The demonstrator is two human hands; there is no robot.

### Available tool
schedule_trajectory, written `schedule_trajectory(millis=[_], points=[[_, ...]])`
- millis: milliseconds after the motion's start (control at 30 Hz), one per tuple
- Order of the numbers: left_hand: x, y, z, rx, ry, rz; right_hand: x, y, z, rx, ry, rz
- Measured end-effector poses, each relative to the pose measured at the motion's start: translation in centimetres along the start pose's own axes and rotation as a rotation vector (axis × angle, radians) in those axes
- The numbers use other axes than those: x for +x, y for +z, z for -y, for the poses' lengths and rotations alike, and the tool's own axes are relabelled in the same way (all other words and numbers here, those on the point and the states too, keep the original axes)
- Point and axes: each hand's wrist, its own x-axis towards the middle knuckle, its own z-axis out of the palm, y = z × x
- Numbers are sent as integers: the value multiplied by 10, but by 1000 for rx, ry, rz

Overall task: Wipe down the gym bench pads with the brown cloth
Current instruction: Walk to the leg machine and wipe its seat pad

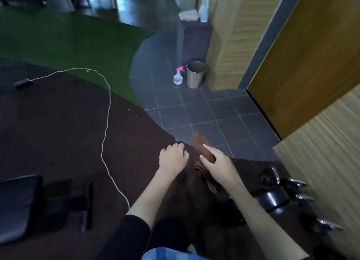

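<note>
My right hand point(219, 165) holds the brown cloth point(201, 145) in mid-air over the floor; the cloth's free end sticks up beyond my fingers and more of it hangs below the palm. My left hand point(172, 158) hovers just left of it, fingers loosely curled, holding nothing. A black gym bench pad point(18, 207) shows at the lower left edge, with its dark frame beside it. Both hands are well away from that pad.
A white cable point(106, 123) trails across the dark mat. A spray bottle with a pink trigger point(178, 76) and a metal bin point(195, 76) stand on the grey tiles ahead. Dumbbells point(272, 181) lie at the right by a wooden wall.
</note>
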Motion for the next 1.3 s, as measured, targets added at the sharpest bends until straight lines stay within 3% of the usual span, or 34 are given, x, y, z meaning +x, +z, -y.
schedule_trajectory(millis=[233,767,1300], points=[[102,-28,57,-39,-153,-48,134,25,43,-8,-89,131],[329,-112,205,-10,-282,-129,399,92,209,9,-265,157],[599,-193,368,-45,-516,-210,711,186,378,-49,-469,335]])
